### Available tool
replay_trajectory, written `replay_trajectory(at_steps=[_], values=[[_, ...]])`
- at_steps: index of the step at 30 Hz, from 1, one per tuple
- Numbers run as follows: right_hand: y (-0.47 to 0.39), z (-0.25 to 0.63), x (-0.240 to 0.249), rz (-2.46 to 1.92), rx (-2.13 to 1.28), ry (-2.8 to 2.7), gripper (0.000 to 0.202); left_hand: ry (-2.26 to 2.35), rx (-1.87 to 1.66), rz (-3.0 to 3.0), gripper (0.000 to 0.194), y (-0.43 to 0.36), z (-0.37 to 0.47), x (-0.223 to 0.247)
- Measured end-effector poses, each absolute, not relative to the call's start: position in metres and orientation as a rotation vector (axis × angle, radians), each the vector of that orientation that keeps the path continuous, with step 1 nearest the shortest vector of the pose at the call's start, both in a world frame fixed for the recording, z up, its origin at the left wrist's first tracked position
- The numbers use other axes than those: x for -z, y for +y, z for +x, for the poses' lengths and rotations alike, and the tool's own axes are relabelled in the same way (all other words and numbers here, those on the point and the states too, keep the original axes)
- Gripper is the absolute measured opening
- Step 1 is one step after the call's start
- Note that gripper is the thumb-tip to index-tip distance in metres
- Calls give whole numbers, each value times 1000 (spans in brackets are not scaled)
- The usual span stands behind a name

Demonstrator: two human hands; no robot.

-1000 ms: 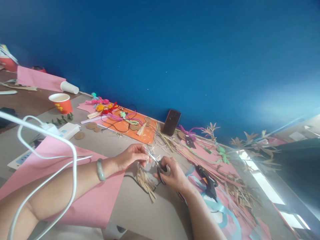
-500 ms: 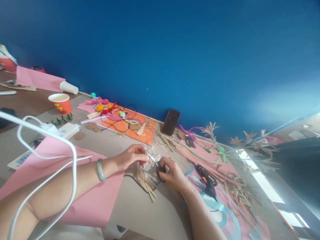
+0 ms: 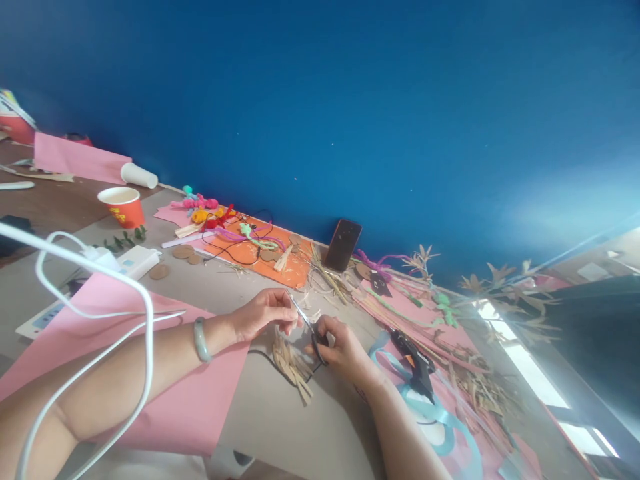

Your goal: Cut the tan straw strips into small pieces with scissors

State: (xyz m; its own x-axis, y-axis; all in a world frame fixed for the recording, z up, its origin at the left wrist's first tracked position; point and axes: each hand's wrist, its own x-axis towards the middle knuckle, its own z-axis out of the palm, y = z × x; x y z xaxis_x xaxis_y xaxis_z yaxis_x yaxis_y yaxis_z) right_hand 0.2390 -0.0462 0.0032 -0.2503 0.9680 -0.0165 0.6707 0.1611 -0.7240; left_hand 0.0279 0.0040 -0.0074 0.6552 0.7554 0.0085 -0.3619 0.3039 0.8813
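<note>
Right hand (image 3: pixel 345 343) grips the scissors (image 3: pixel 308 320) by their handles, presumably to aim the blades (image 3: pixel 300 309) at the left hand (image 3: pixel 265 313), whose fingertips are pinched together, contents indiscernible, near the raffia-like bundle (image 3: pixel 290 367) on the table (image 3: pixel 270 427)

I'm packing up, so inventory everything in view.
Scissors: one, black-handled, centre
Strip bundle: one, tan, centre
Phone: one, dark, back
Wall: one, blue, behind
Glue gun: one, black, right
Ribbon: uncounted, blue, right
Upright cup: one, red, left
Toppled cup: one, white, left
Card: one, orange, back
Paper: several, pink, both sides
Discs: several, brown, back
Fuzzy stems: several, multicoloured, back
Cable: uncounted, white, left
Bangle: one, green, left wrist
Left hand: one, centre
Right hand: one, holding scissors
</note>
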Motion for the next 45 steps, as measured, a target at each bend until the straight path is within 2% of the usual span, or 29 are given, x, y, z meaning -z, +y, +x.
replay_trajectory(at_steps=[37, 45], values=[[-45, 237, -6, -1442, -820, -1804, 31, 551, -874, 907, 26, 8, 32, 11], [-44, 238, -4, -1462, -820, -1800, 30, 564, -872, 853, 14, 12, 31, 13]])
